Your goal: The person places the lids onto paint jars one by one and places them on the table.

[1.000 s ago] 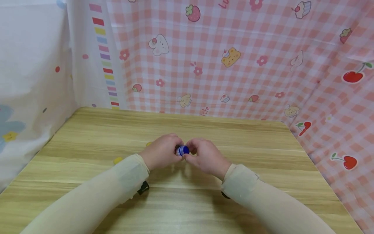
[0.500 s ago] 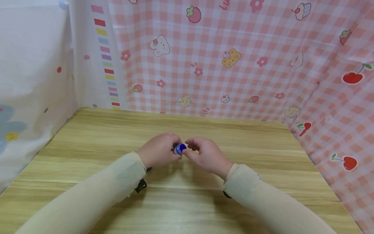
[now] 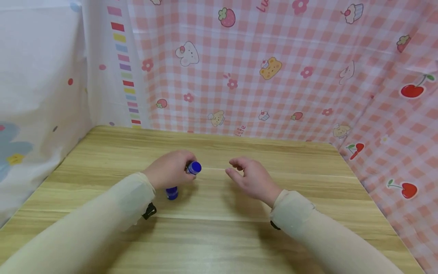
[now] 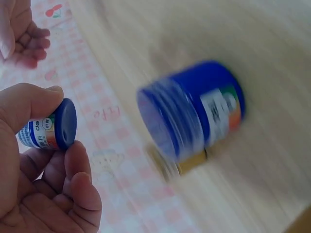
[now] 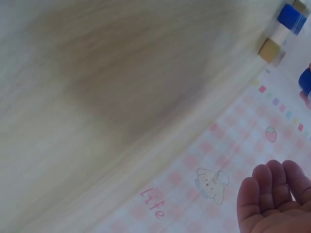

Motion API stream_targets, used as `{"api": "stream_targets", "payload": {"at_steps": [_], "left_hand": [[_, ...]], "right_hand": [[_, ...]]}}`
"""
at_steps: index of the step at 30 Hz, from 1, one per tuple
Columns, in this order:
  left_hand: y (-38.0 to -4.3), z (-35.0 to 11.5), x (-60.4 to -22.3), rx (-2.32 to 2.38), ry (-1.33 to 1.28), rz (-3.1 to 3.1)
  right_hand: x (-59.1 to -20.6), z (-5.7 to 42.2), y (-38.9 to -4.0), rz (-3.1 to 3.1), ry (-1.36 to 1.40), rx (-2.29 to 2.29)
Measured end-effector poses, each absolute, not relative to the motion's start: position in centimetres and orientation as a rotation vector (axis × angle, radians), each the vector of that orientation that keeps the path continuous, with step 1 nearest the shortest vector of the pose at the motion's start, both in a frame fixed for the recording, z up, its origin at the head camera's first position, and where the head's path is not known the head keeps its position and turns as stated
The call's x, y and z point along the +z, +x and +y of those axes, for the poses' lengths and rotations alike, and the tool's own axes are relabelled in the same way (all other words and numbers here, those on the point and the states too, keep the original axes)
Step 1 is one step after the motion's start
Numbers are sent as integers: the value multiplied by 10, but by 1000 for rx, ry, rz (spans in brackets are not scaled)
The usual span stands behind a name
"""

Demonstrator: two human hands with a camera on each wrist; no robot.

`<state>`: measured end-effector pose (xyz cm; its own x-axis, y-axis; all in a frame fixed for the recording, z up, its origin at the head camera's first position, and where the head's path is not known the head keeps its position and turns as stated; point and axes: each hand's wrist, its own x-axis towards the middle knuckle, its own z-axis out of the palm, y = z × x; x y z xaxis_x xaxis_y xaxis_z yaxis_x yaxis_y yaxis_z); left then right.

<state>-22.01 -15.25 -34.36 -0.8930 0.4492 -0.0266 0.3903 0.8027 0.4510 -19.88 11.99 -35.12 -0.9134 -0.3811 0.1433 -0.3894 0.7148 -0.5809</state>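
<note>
My left hand (image 3: pixel 171 169) pinches a small paint jar (image 3: pixel 194 168) between thumb and fingers. The left wrist view shows the jar's blue end (image 4: pixel 68 124) and printed label. Below the left wrist, a second blue jar (image 3: pixel 172 193) stands on the table, partly covered by that hand; up close this blue jar (image 4: pixel 214 104) has a clear lid and a label. To the right, my right hand (image 3: pixel 252 177) hovers over the table with relaxed, slightly bent fingers and nothing in them. Its fingers (image 5: pixel 265 187) also appear in the right wrist view.
A yellow jar (image 4: pixel 192 162) sits behind the second blue jar in the left wrist view. From the right wrist, a yellow jar (image 5: pixel 269 51) and another yellowish one (image 5: pixel 300 6) flank it. Pink checked cloth (image 3: pixel 246 95) hangs along the table's (image 3: pixel 219 243) back and right.
The hands have parted: my left hand has carried the jar leftward, and my right hand has let go and drawn right. The second blue jar has come into sight below the left wrist.
</note>
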Motion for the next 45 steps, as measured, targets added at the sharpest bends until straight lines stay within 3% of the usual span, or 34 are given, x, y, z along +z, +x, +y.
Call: {"api": "stream_targets", "payload": {"at_steps": [15, 45], "left_hand": [[-231, -197, -336, 608, 461, 2854], [-249, -249, -354, 397, 377, 2790]], "right_hand": [[-354, 147, -210, -2946, 505, 853], [-359, 180, -229, -3112, 289, 739]]}}
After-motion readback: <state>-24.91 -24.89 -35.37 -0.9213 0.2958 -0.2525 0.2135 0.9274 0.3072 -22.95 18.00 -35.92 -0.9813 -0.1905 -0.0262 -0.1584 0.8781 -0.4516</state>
